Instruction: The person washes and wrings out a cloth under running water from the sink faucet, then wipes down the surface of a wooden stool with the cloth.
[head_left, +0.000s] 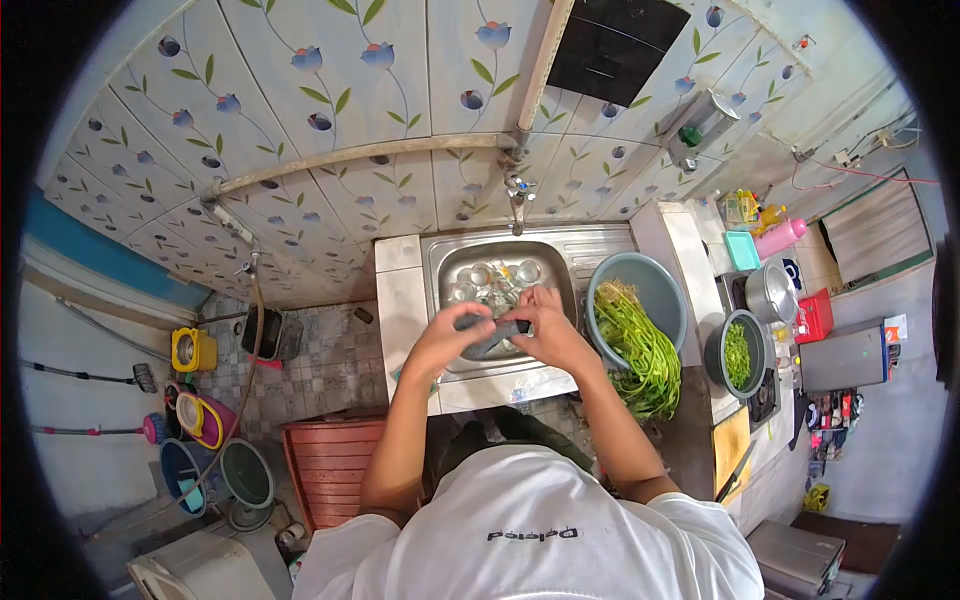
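Over the front part of a steel sink (432, 290), my left hand (450, 338) and my right hand (545, 328) are close together. Between them is a dark grey item (492, 340), perhaps a cloth or a container; its exact shape is unclear. The fingers of both hands are closed around it. Beneath and behind the hands, several clear glasses (482, 274) and other small items lie in the basin, partly hidden by the fingers. A faucet (517, 205) is mounted above the sink's back edge.
To the sink's right, a grey basin (655, 290) holds long leafy greens (640, 350). Farther right are a bowl of chopped greens (738, 357), a metal pot (771, 292) and a stove (764, 396). A hose (258, 320) and buckets (247, 473) are at left.
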